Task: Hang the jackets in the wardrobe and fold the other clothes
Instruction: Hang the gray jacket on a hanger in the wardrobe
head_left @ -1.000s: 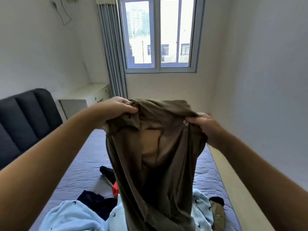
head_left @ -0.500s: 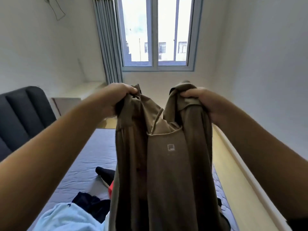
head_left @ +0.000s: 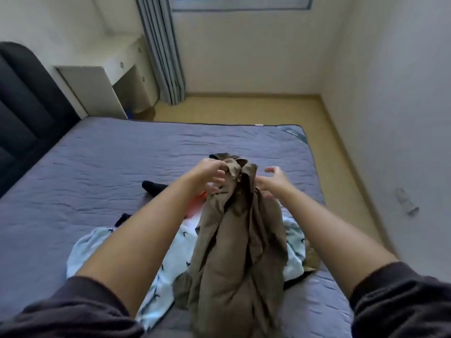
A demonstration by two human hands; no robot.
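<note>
Head view: brown top (head_left: 234, 240) bunched at centre frame

It hangs over the bed (head_left: 97, 167), trailing onto a pale blue garment (head_left: 170, 245). The left hand (head_left: 210, 176) grips its upper edge. The right hand (head_left: 273, 181) is spread open just beside it, seemingly holding nothing. Best to pinch both shoulders, then shake it flat.

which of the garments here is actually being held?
The brown garment: the left hand grips its top end. The light blue printed garment and black garment lie unheld.

Brown cloth jacket (head_left: 234, 252): crumpled, top end bunched in left hand (head_left: 210, 174), rest droops onto pile. Light blue cloth with small dark birds (head_left: 170, 245): rumpled on purple bed (head_left: 97, 167), under jacket. Black cloth (head_left: 153, 186): farther back.
</note>
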